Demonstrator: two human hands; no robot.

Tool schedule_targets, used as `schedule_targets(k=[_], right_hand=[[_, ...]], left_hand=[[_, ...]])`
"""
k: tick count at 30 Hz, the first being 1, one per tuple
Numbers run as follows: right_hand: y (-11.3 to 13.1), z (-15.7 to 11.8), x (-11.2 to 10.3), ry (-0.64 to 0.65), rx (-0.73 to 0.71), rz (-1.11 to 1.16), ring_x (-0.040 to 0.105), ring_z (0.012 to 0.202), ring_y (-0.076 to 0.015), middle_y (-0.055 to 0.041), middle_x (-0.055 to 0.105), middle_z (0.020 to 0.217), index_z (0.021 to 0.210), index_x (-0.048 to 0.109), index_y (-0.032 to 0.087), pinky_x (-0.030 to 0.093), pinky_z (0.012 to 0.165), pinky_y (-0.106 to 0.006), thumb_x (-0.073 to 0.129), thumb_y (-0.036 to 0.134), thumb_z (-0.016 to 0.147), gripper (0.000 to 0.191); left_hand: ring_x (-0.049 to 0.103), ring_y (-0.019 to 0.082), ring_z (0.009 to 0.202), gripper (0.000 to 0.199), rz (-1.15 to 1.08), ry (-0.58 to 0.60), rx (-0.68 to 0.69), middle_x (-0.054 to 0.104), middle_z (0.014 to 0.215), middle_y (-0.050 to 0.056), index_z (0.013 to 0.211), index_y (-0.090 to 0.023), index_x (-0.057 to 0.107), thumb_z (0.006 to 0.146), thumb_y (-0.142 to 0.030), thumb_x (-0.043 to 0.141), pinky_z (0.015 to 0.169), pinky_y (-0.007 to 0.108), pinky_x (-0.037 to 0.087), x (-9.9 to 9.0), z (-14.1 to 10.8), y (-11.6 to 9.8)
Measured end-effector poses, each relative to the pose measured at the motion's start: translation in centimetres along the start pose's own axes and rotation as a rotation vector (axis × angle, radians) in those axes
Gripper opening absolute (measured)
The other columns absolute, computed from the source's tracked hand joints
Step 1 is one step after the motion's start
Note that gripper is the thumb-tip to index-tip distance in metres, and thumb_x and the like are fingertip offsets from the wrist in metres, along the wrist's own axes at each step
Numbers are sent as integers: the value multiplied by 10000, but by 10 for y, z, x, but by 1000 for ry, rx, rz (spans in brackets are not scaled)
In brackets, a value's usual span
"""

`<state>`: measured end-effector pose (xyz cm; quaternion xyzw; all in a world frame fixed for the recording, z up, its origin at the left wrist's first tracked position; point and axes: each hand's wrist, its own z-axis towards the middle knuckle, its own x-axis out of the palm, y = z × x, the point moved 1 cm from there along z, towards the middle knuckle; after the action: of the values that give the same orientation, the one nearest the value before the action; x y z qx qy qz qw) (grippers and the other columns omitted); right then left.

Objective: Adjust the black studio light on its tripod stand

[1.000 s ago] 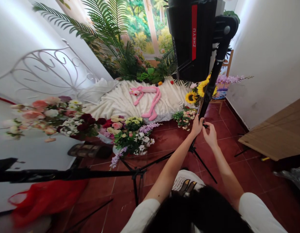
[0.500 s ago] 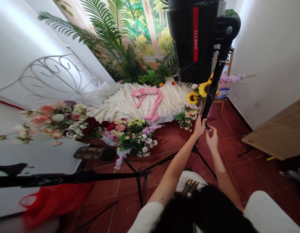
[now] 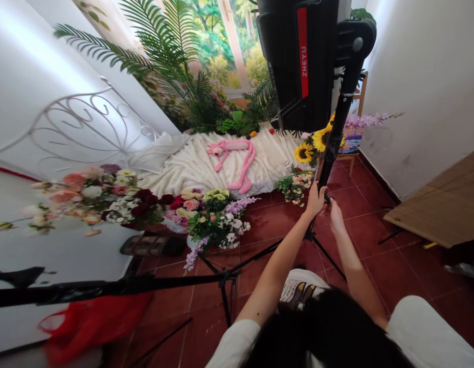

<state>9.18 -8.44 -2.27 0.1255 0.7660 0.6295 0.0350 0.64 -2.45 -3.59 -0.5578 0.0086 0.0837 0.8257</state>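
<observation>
A black light stand point(image 3: 334, 138) rises at the right of centre, bearing a black studio light point(image 3: 303, 61) with a red ZHEYU stripe. My left hand point(image 3: 315, 201) is wrapped round the pole below the sunflowers point(image 3: 303, 153). Just to its right, my right hand point(image 3: 335, 212) has its fingers closed on a small black knob point(image 3: 328, 196) at the pole's side. The fingertips of that hand are partly hidden behind the knob. Beyond the stand a pink plush toy point(image 3: 237, 146) lies on a cream blanket point(image 3: 183, 171).
Another black stand point(image 3: 171, 280) stretches across the lower left, its legs near a red bag point(image 3: 94, 322). Bunches of flowers point(image 3: 213, 217) line the blanket's front. A brown board point(image 3: 444, 204) leans at the right. Stand legs point(image 3: 329, 258) spread on the red tiles point(image 3: 390, 276).
My right hand has turned slightly at the knob, its fingers drawn in closer. The light and pole appear slightly further left. My left hand keeps its hold.
</observation>
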Motion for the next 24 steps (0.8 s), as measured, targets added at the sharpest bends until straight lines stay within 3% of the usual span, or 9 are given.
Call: schedule_targets(k=[3, 7, 11, 15, 17, 19, 21, 24], right_hand=[[9, 0, 4, 86, 178, 158, 348, 371, -93, 44, 450, 498, 656, 434, 238, 344, 385, -233, 407, 576, 872, 402], [22, -1, 2, 196, 228, 237, 175, 366, -79, 78, 297, 452, 590, 322, 245, 184, 352, -209, 398, 505, 875, 393], [29, 0, -2, 333, 264, 335, 104, 392, -83, 93, 169, 436, 558, 179, 259, 166, 366, -209, 411, 411, 876, 422], [26, -1, -6, 389, 251, 376, 133, 387, -75, 99, 180, 447, 568, 203, 251, 192, 376, -195, 436, 379, 883, 411], [19, -3, -8, 341, 236, 287, 207, 371, -74, 94, 276, 460, 609, 299, 245, 209, 366, -192, 448, 475, 889, 392], [11, -5, -11, 210, 153, 131, 324, 376, -86, 74, 429, 519, 714, 402, 242, 262, 357, -199, 481, 608, 855, 400], [5, -6, -16, 69, 6, -28, 445, 426, -110, 47, 555, 629, 852, 464, 243, 354, 379, -222, 522, 702, 795, 466], [2, -5, -23, -5, -218, -232, 582, 577, -155, -7, 643, 767, 979, 519, 227, 480, 514, -272, 558, 735, 760, 555]], left_hand=[[597, 216, 982, 484, -9, 4, -3, 611, 1000, 96, 1083, -192, 523, 948, -620, 344, 961, 405, 462, 0, 0, -1], [596, 208, 963, 482, -13, 10, -12, 613, 986, 85, 1069, -197, 524, 942, -630, 354, 951, 401, 462, 0, 2, 1], [594, 206, 956, 489, -8, 5, -6, 615, 976, 81, 1043, -206, 528, 939, -645, 341, 953, 404, 460, -1, 2, -1], [594, 213, 950, 529, 0, 9, 20, 612, 970, 92, 1021, -198, 520, 929, -676, 313, 955, 411, 456, -2, 2, -3], [596, 211, 946, 545, 12, 18, 20, 611, 970, 90, 1021, -198, 515, 921, -692, 307, 954, 409, 456, -3, 2, -3], [597, 210, 942, 556, 21, 30, 18, 611, 971, 90, 1021, -199, 514, 915, -703, 305, 944, 408, 461, -4, 2, -2], [596, 209, 938, 557, 18, 33, 16, 610, 974, 90, 1026, -200, 517, 915, -703, 303, 939, 408, 465, -4, 2, -1], [597, 207, 945, 546, 4, 19, 11, 613, 973, 85, 1027, -207, 525, 916, -698, 314, 942, 403, 466, -3, 2, -1]])
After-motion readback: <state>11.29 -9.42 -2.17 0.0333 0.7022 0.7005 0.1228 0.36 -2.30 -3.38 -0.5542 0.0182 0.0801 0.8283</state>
